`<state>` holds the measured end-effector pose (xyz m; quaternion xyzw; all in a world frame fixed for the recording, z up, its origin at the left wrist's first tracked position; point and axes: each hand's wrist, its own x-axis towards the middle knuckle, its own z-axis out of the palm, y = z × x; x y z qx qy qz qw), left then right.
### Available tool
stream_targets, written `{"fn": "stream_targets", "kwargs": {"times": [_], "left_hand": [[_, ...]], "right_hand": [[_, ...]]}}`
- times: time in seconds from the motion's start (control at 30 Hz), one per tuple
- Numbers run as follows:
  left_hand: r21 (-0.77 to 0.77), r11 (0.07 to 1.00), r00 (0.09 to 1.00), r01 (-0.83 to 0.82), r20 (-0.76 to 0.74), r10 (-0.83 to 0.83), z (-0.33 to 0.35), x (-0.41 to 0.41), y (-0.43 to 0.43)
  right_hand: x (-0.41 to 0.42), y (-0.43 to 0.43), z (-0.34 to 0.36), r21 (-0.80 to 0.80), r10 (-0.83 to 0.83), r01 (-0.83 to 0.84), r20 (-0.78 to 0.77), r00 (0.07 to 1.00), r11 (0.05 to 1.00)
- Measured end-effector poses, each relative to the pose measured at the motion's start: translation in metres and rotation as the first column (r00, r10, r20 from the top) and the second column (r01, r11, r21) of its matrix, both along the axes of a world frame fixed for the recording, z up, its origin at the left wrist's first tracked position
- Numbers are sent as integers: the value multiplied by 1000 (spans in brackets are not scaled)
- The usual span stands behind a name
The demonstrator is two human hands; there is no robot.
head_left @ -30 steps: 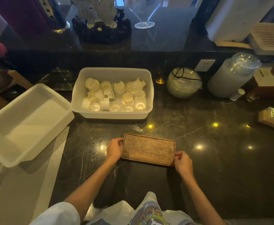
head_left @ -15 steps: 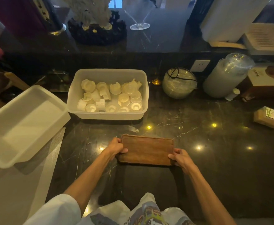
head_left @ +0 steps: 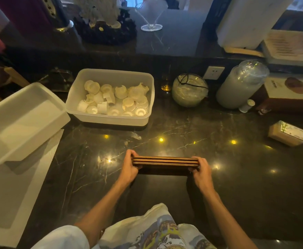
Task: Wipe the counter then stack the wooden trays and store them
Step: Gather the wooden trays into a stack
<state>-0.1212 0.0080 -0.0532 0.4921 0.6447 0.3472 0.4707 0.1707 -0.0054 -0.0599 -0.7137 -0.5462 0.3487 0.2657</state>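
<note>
Head | left hand [head_left: 129,168], right hand [head_left: 200,170] grip ends of wooden trays [head_left: 165,161] | edge-on

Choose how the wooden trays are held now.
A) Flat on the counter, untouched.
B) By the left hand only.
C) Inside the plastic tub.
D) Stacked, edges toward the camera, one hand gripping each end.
D: the wooden trays show their stacked edges, the left hand grips one end and the right hand the other.

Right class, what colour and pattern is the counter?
Black counter with thin pale veins; the head view shows it best.
</note>
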Motion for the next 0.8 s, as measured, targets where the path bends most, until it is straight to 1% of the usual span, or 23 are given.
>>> {"fn": "stream_targets", "kwargs": {"times": [0.13,0.2,0.3,0.43,0.6,0.67,0.7,0.77,0.8], "left_hand": [[-35,998,999,47,16,-46,3,-3,2],[-48,995,993,87,79,-83,5,-7,2],[-61,991,982,117,155,-106,5,-10,3],[-51,991,983,123,144,-115,1,-13,5],[-98,987,979,130,172,-112,1,-14,17],[-121,981,974,150,190,-125,2,-16,21],[-141,977,970,159,204,-128,3,-16,22],[-199,965,961,170,251,-117,8,-18,20],[-227,959,955,171,279,-105,10,-17,19]], "right_hand": [[0,3,-2,-49,21,-21,-11,1000,999],[3,4,-4,-81,49,-50,-23,999,995],[11,1,-8,-65,136,-140,-71,988,988],[19,2,-8,-15,198,-202,-125,972,979],[24,17,-6,-57,222,-234,-167,961,971],[26,20,-4,-86,174,-200,-245,954,976],[27,21,-1,-113,118,-162,-318,941,980],[31,21,9,-154,33,-115,-454,891,981],[34,21,15,-171,9,-108,-496,868,979]]}}
